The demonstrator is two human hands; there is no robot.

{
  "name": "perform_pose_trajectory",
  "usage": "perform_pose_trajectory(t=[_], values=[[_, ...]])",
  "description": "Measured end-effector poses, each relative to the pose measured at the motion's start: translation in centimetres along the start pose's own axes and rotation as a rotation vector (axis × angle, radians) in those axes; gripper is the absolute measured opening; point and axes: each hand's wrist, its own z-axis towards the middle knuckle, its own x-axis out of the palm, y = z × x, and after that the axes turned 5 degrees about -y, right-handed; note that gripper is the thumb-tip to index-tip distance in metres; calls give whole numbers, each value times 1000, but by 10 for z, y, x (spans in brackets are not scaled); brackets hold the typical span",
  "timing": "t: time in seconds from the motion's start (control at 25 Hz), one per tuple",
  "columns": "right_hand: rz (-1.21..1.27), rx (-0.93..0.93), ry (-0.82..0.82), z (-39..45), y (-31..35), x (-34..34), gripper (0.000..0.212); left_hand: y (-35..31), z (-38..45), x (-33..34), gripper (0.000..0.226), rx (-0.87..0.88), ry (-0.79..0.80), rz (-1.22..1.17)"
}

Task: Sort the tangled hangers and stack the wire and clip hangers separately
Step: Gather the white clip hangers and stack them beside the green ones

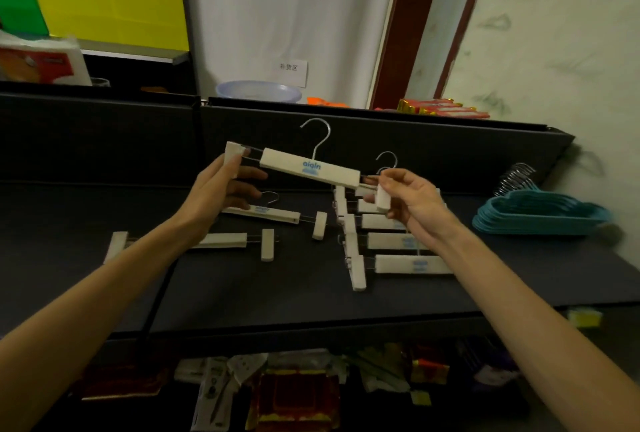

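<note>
- Up above the dark surface (242, 293), a white clip hanger (309, 168) hangs tilted.
- Left hand (221, 196) fingers pinch its left clip.
- Right hand (408, 203) fingers clamp its right clip.

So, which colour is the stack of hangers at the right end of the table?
Teal, with silver metal hooks; the stack of hangers shows in the head view.

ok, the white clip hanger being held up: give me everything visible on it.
The white clip hanger with a silver metal hook is held in the air above the dark shelf, tilted down to the right. Its blocky bar, seemingly plastic, carries blue "aigin" lettering. Thin wire rails extend to a white clip at each end: the left hand pinches one, the right hand the other.
</note>
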Motion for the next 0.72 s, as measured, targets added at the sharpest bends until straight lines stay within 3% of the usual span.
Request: perform_pose_trajectory(t=[0.2, 0.4, 0.52, 0.72], values=[[-70, -109, -135, 4, 29, -75, 27, -20, 13, 65, 42, 113, 146, 19], [-247, -158, -67, 7, 36, -138, 39, -27, 29, 115, 32, 111, 231, 47], [-352, -166, -25, 11, 30, -159, 39, -19, 33, 132, 28, 22, 225, 48], [-391, -180, -19, 27, 13, -182, 36, 1, 26, 148, 20, 25, 136, 116]])
